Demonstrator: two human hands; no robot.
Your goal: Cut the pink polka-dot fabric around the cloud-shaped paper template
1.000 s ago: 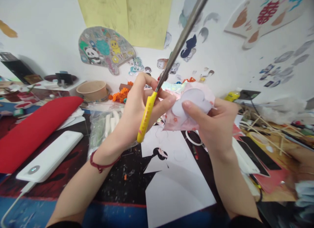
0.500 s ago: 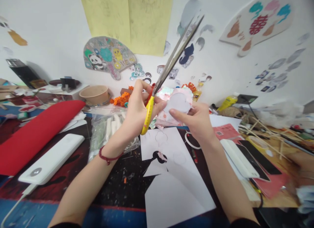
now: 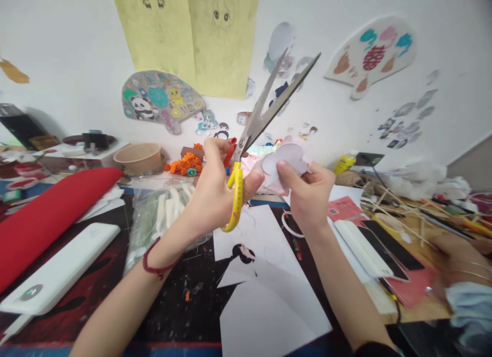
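Observation:
My left hand [image 3: 211, 195] is closed on a pair of scissors [image 3: 239, 193] with a yellow and a red handle. The blades stand apart and point up to the right, above the other hand. Between the thumb and fingers of my right hand [image 3: 309, 193] is a white paper cutout [image 3: 290, 153] with a rounded, scalloped edge. It lies against a piece of pale pink patterned fabric [image 3: 272, 181], pinched along with it. Below both hands, white paper sheets [image 3: 265, 311] with a cut-out hole and faint pencilled outlines lie on the dark tabletop.
A clear bag of white sticks [image 3: 161, 213], a white power bank [image 3: 65, 264] and a red padded shape [image 3: 57, 213] lie leftward. Behind stand a tan bowl [image 3: 138, 158] and orange fuzzy pieces [image 3: 186, 164]. Another person's hand [image 3: 457, 254] rests at the right, near phones [image 3: 392, 244].
The scissor blades have opened wider, and the scissors have turned in my left hand. My right hand has shifted slightly with the cutout and fabric. The whole view has moved a little.

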